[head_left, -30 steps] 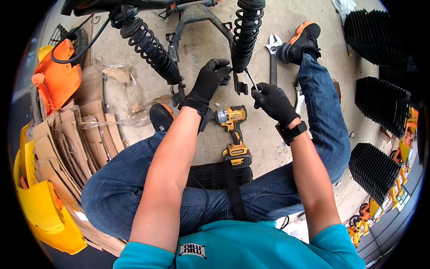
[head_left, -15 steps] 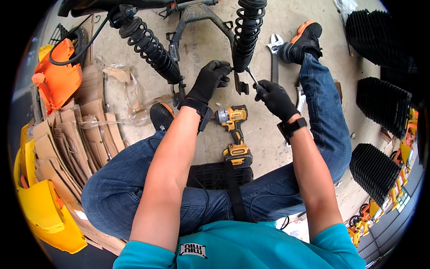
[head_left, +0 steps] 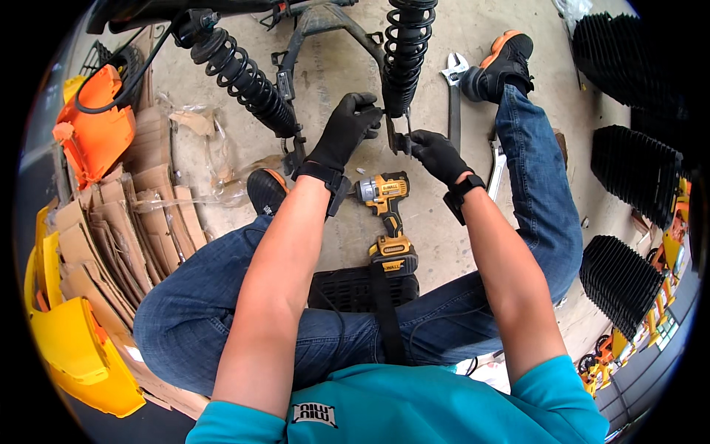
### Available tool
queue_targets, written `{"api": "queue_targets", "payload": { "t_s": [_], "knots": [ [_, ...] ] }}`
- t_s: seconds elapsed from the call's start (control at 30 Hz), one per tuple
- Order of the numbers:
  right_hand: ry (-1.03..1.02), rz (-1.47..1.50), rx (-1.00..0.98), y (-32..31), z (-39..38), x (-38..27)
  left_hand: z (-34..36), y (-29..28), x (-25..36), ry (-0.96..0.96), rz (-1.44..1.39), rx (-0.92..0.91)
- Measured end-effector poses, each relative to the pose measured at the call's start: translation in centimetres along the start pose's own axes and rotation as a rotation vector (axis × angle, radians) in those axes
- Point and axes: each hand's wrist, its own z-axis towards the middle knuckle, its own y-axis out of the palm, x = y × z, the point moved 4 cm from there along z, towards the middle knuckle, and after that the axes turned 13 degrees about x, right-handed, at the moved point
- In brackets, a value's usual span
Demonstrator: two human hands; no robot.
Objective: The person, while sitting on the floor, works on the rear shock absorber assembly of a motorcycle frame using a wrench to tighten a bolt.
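My gloved left hand [head_left: 347, 127] is closed at the lower end of the right black coil-over shock [head_left: 404, 70], pinching something too small to make out. My gloved right hand [head_left: 436, 154] grips a slim metal tool [head_left: 410, 127] standing nearly upright beside the shock's lower bracket [head_left: 396, 144]. The left shock [head_left: 248, 85] slants down to another bracket behind a dark tubular frame [head_left: 318, 26]. Below my hands a yellow-and-black cordless impact driver [head_left: 388, 203] lies on the floor. An adjustable wrench [head_left: 454, 92] and another wrench [head_left: 497, 169] lie right of my right hand.
My legs [head_left: 540, 222] are spread around the work, over a black plastic pad [head_left: 333, 288]. Stacked cardboard [head_left: 126, 237], orange panels [head_left: 103, 118] and yellow panels [head_left: 81, 348] crowd the left. Stacks of black ribbed parts [head_left: 621, 281] line the right.
My right hand has moved left and slightly up toward the bracket, and its slanting tool now stands more upright. My left hand has barely moved.
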Motion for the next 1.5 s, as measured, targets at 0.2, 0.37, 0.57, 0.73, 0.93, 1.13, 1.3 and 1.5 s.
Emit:
{"api": "queue_targets", "payload": {
  "t_s": [0.2, 0.37, 0.57, 0.73, 0.93, 1.13, 1.3, 1.5],
  "knots": [
    [0.178, 0.119, 0.015, -4.4, -2.3, -3.5, 0.5, -0.7, -0.1, -0.03, 0.081, -0.07],
    [0.193, 0.167, 0.132, -6.5, -2.2, -5.0, 0.2, -0.2, 0.3, -0.103, 0.129, -0.12],
    [0.314, 0.184, 0.067, -3.1, -2.6, -0.3, -0.2, -0.4, 0.4, 0.016, 0.159, -0.153],
    [0.285, 0.028, -0.007, 1.6, -3.2, 5.5, 0.8, -0.4, -0.7, -0.021, 0.184, -0.184],
    [0.11, -0.198, 0.01, 1.5, -3.4, 5.7, 0.9, -0.3, -1.4, -0.163, 0.136, -0.154],
    [0.222, 0.406, 0.193, -3.5, -0.1, -3.8, 0.3, -0.5, -1.1, -0.155, 0.004, -0.153],
    [0.125, 0.494, 0.068, -3.5, 1.1, -6.8, 0.4, -0.4, -1.7, -0.165, 0.0, -0.168],
    [0.156, 0.506, 0.004, -2.9, 1.6, -6.6, 0.3, -1.0, -3.5, -0.244, -0.107, -0.136]
  ]
}}
